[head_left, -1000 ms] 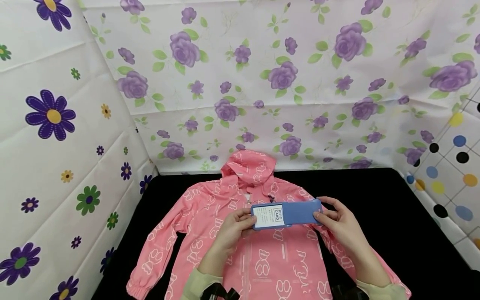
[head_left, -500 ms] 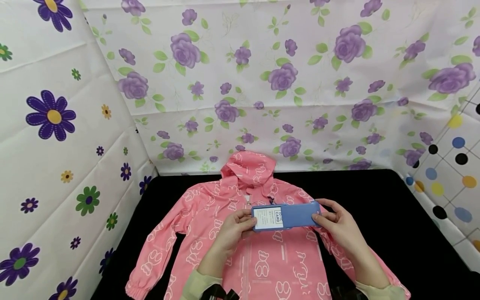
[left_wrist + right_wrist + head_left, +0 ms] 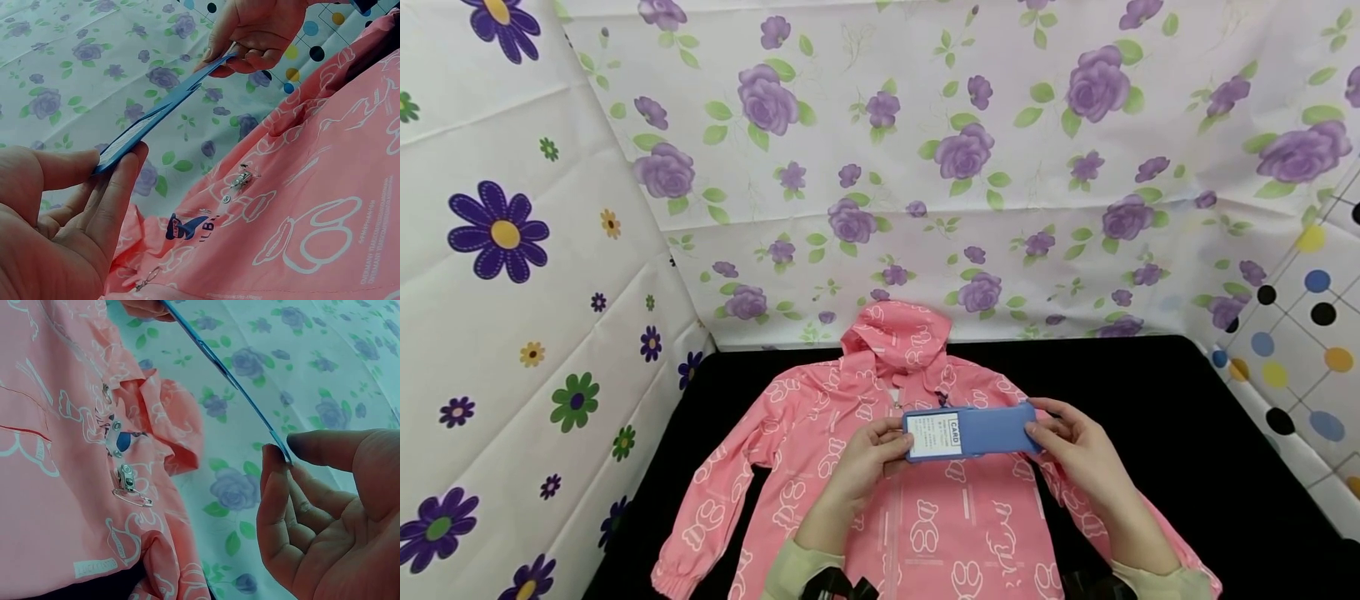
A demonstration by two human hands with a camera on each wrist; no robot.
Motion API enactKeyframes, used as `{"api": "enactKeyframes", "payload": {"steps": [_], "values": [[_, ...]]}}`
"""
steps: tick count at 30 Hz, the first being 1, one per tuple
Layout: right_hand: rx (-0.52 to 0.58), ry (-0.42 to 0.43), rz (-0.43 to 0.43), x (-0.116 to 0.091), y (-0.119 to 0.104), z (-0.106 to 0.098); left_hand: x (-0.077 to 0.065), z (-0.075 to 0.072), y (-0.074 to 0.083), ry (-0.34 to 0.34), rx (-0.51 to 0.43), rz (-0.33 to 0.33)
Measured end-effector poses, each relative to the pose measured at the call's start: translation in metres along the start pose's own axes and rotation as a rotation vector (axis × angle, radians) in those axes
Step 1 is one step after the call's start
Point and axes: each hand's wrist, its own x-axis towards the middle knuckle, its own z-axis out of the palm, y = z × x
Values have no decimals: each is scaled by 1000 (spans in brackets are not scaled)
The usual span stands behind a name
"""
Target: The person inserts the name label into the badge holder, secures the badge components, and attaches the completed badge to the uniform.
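Note:
Above a pink hooded jacket [image 3: 895,500] I hold a blue ID card holder [image 3: 998,431] sideways between both hands. A white card [image 3: 934,436] printed "CARD" shows in its left half, and plain blue covers the right half. My left hand [image 3: 868,458] pinches the left end between thumb and fingers. The right end is pinched by my right hand [image 3: 1078,446]. In the left wrist view the holder [image 3: 162,112] appears nearly edge-on, off the jacket. A metal clip with a safety pin [image 3: 127,478] is on the jacket's chest.
The jacket lies on a black tabletop [image 3: 1157,417], its hood near the back edge. A rose-patterned cloth [image 3: 880,167] forms the back wall. Daisy-patterned cloth [image 3: 535,317] stands at the left, and dotted cloth [image 3: 1300,358] at the right.
The blue right part of the holder has slid slightly left with my right hand, so less of the white card shows. My left hand has hardly moved.

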Motion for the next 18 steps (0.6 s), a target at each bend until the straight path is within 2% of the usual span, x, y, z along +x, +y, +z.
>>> {"api": "enactKeyframes", "payload": {"steps": [7,14,18], "values": [[-50,9,-21,0,2,2,0,1,1,0,3,-20],[91,-17,20,1,0,2,0,3,1,-16,0,-22],[111,-20,45,2,-1,3,-1,4,1,-26,-11,-28]]}}
